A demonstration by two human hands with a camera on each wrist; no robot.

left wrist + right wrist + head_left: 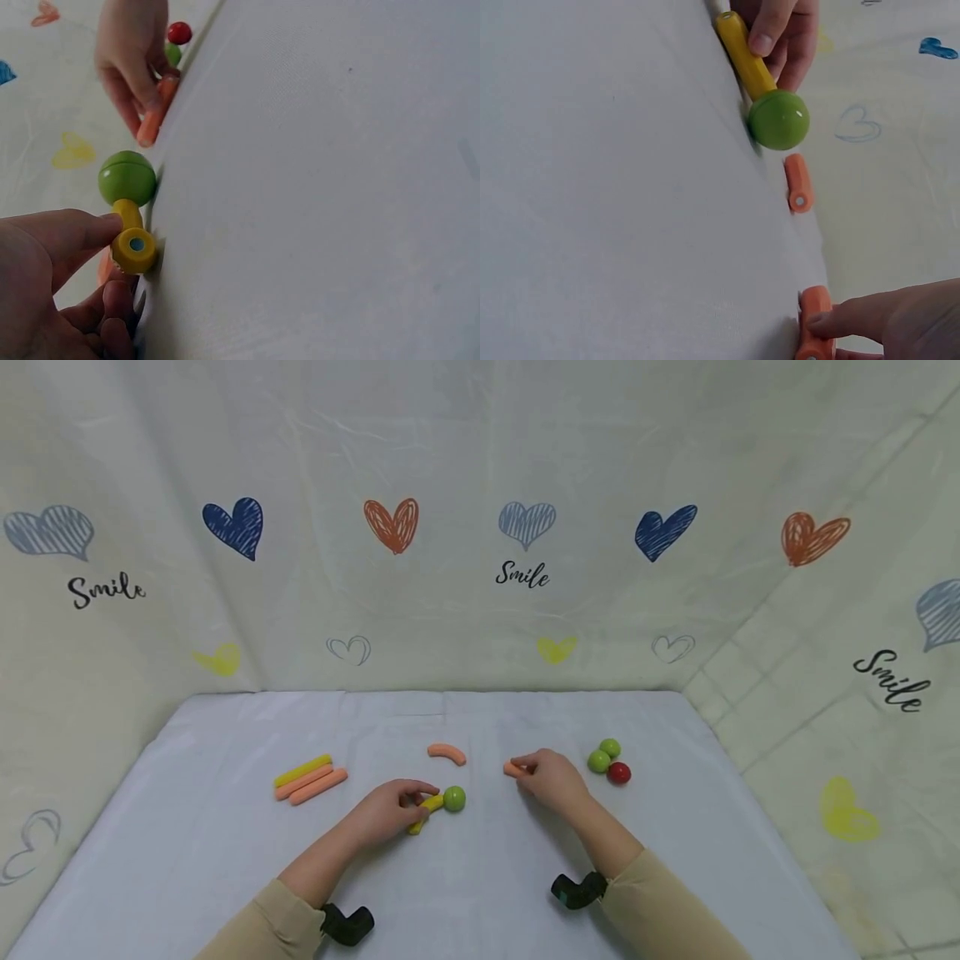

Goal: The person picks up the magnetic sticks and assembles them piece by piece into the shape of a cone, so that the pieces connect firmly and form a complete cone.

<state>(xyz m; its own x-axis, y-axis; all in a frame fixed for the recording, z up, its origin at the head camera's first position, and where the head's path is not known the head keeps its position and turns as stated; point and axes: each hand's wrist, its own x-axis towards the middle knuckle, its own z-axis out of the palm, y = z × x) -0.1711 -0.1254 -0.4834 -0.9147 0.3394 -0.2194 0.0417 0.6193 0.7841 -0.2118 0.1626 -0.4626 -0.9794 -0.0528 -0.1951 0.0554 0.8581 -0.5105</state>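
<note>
My left hand (388, 814) pinches a curved yellow toy stick (744, 56) between thumb and fingers, low over the white cloth. A green ball (454, 798) touches the stick's far end, and a small bluish-grey disc shows at its near end in the left wrist view. Farther right, my right hand (553, 781) pinches an orange toy stick (157, 116) at the table surface. Its fingers cover part of that stick. A loose curved orange stick (447, 753) lies between and beyond the two hands.
Left of the hands lie a yellow stick (303, 770) and two orange sticks (318, 786) side by side. To the right sit two green balls (599, 761) and a red ball (618, 773) in a cluster. A cloth wall (465, 610) with printed hearts rises behind the table.
</note>
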